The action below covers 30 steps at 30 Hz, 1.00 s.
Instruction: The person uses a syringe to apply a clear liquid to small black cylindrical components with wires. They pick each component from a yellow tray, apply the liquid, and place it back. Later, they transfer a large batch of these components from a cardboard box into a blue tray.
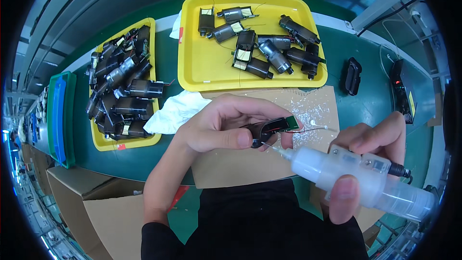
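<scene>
My left hand (219, 125) is closed around a small dark motor assembly (262, 132) that carries a green circuit board at its right end and a thin loose wire. In my right hand (370, 149) lies a white translucent dispensing syringe (332, 171), gripped by its barrel, with a cable plugged into a clear block on its side. The syringe's thin needle tip points left and reaches the underside of the motor assembly; whether it touches is too small to tell. Beneath both hands is a flat cardboard sheet (231, 168) with whitish spots and streaks.
A yellow tray (192, 72) at the back holds several dark cylindrical motors. Another yellow tray (153, 70) at left is heaped with more. White tissue (178, 108) lies beside the cardboard. At right are a black plastic shell (352, 76) and a black controller box (402, 91). Cardboard boxes (77, 183) stand lower left.
</scene>
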Motion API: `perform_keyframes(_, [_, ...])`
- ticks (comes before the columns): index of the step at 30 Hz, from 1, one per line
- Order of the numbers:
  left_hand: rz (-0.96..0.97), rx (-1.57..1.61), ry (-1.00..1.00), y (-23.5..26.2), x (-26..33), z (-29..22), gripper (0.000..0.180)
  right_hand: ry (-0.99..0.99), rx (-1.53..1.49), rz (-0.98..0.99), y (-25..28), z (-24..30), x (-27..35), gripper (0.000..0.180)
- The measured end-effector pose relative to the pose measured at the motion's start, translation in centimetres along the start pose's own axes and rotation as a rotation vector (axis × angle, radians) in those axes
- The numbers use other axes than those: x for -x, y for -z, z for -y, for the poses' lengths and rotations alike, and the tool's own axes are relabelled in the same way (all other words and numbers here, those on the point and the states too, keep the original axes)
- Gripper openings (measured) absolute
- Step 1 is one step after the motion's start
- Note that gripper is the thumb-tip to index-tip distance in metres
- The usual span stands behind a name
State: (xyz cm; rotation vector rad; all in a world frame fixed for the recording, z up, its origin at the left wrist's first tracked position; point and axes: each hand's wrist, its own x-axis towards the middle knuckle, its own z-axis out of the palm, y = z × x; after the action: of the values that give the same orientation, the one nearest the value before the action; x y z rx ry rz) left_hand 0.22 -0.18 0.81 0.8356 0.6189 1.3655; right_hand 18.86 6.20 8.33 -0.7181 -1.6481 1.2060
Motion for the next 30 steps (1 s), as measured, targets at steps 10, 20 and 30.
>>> perform_keyframes(10, [0.016, 0.07, -0.009, 0.31, 0.13, 0.86, 0.071, -0.021, 0.037, -0.027, -0.53, -0.03, 0.53, 0.053])
perform_keyframes(20, [0.084, 0.131, -0.03, 0.74, 0.17, 1.19, 0.071, -0.036, 0.087, -0.039, -0.82, 0.53, 0.38, 0.051])
perform_keyframes(30, [0.095, 0.123, -0.02, 0.67, 0.28, 0.94, 0.074, -0.024, 0.101, 0.002, -0.56, 0.27, 0.47, 0.051])
